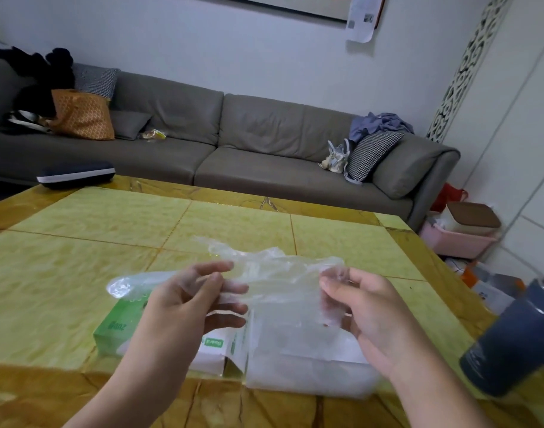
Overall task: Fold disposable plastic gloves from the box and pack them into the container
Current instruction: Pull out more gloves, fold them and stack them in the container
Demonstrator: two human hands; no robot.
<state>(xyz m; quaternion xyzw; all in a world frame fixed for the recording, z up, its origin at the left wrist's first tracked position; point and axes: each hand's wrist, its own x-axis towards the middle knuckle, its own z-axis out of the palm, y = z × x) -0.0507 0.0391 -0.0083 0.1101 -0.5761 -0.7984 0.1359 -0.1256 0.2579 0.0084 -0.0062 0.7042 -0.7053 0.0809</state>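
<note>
**Glove stretched crosswise between both hands, above box and container**

The glove (273, 273) hangs in the air between the two hands, its long axis running roughly from 9 o'clock to 3 o'clock across the view, slightly rumpled and bulging up toward 12 in the middle. One end trails out past the left hand (190, 301) toward 9 o'clock; the other end is gathered at the right hand (366, 310).

The left hand's fingers are loosely spread and a little curled, with the thumb and forefinger closing on the film near its middle. The grip looks like a light pinch, though the clear plastic makes the exact contact hard to read. The right hand pinches the glove's edge between thumb and forefinger at its 11 o'clock side, the other fingers curled loosely behind.

Below the hands, on the table (79, 248), the green box (116, 322) lies under the left hand at about 7 o'clock from the glove, and the clear container (307, 375) sits just beside it, under the right hand at about 5 o'clock. A dark cup (511, 341) stands well off at 3 o'clock.

The fold probably turns on that crosswise axis: bringing one end over to the other would halve the glove. The right hand is the nearer one to the container for packing.
</note>
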